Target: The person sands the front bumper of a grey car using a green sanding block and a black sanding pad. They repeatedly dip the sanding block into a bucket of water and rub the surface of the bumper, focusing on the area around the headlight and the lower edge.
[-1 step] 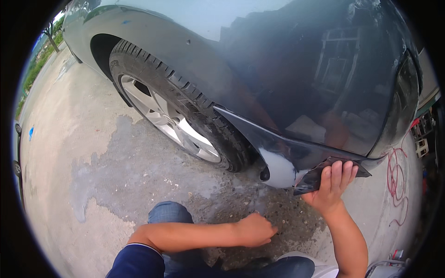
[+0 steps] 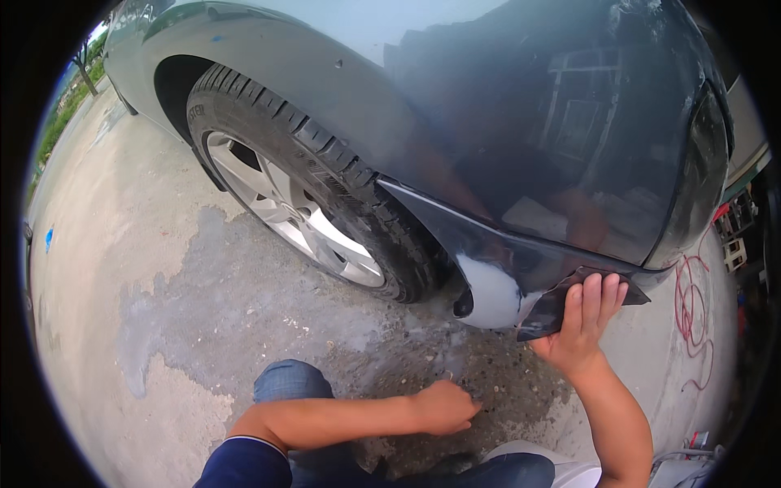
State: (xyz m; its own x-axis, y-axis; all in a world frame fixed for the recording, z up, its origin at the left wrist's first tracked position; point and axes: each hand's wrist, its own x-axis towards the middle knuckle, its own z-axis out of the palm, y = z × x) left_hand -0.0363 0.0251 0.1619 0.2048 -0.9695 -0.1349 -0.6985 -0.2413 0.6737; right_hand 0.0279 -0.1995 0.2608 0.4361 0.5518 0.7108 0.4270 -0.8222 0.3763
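My right hand presses a dark sheet of sandpaper against the lower corner of the car bumper, its fingers close together over the sheet. Just left of the paper is a pale grey filler patch on the bumper's edge, with a dark round hole beside it. My left hand is curled into a fist in front of my knees, apart from the car. Its palm side is hidden, so I cannot make out anything inside it.
The car's tyre and silver wheel stand left of the bumper. Wet concrete spreads below them. A red hose lies coiled at the right. Close to my right forearm is a white rounded object, partly hidden.
The view has shifted slightly. My left fist sits a little lower and nearer to me; my right hand stays on the sandpaper at the bumper corner.
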